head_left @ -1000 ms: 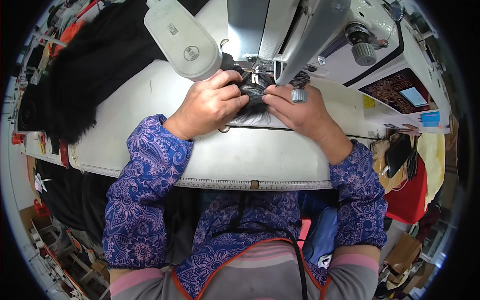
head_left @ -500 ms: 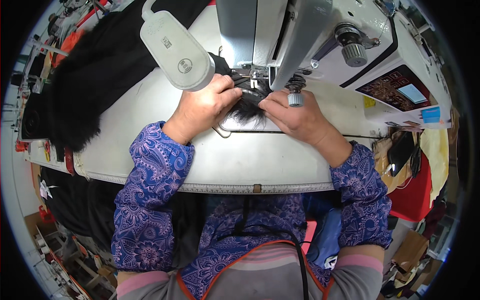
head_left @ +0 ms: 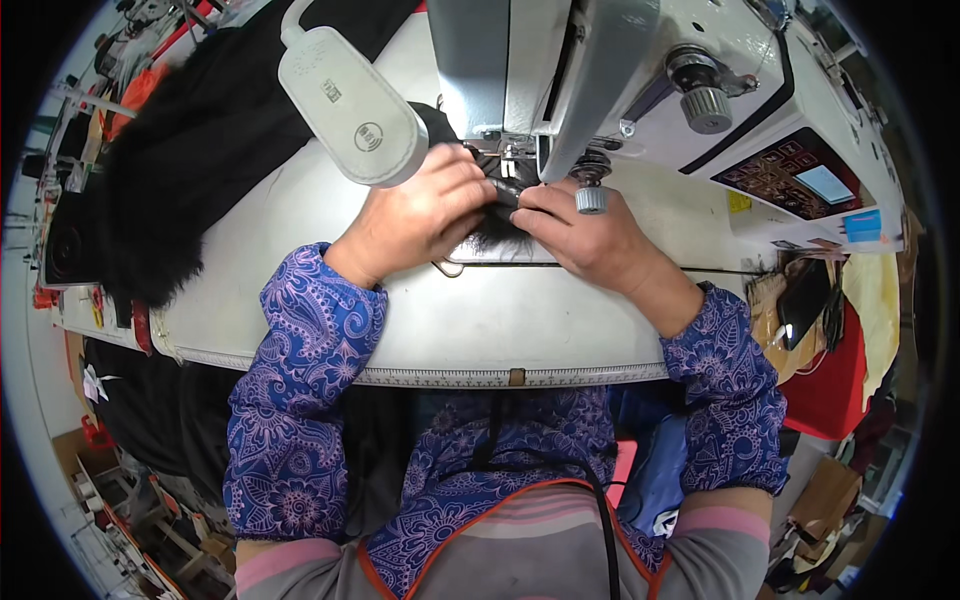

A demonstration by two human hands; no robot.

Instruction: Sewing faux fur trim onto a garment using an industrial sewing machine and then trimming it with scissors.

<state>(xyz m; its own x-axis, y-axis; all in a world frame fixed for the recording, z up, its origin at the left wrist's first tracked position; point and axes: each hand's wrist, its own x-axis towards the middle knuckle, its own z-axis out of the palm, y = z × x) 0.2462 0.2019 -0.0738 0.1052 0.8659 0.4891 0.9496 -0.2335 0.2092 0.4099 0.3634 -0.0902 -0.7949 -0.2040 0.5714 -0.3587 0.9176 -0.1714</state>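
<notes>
In the head view, a black furry fabric piece (head_left: 498,226) lies under the presser foot (head_left: 510,162) of a white industrial sewing machine (head_left: 470,70). My left hand (head_left: 420,215) is curled over the piece just left of the foot, its fingertips slightly blurred. My right hand (head_left: 585,230) pinches the piece's right side below a knurled knob (head_left: 591,200). Both hands' fingertips are partly hidden in or behind the dark material.
A white oval attachment (head_left: 345,105) hangs left of the needle area. A larger black fur-trimmed garment (head_left: 170,180) covers the table's (head_left: 480,330) left side. The machine's control panel (head_left: 790,178) is at right, with red fabric (head_left: 830,390) and other materials beside the table.
Both hands shift slightly down and left early on, then the left fingers move right over the fabric near the foot. The view also shifts a little relative to the machine.
</notes>
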